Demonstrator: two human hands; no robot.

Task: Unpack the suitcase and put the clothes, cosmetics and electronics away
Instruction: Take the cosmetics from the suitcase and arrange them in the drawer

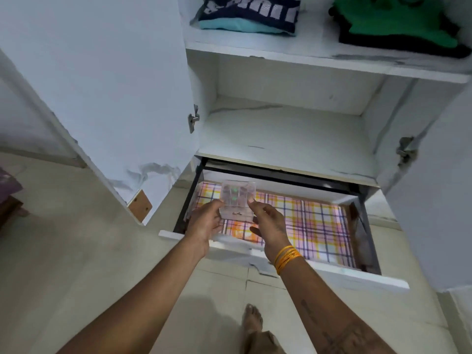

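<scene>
now your left hand (205, 221) and right hand (267, 221) grip clear plastic box (237, 200) from both sides, fingers curled on it, above open drawer (332, 270) with checked liner (319, 226).

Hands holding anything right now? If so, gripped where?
Yes: a clear plastic box over the open drawer, left hand on its left side, right hand on its right side.

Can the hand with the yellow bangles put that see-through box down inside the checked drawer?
Probably yes. The white drawer is pulled open, its checked lining bare below the clear plastic box, held by right hand and left hand.
</scene>
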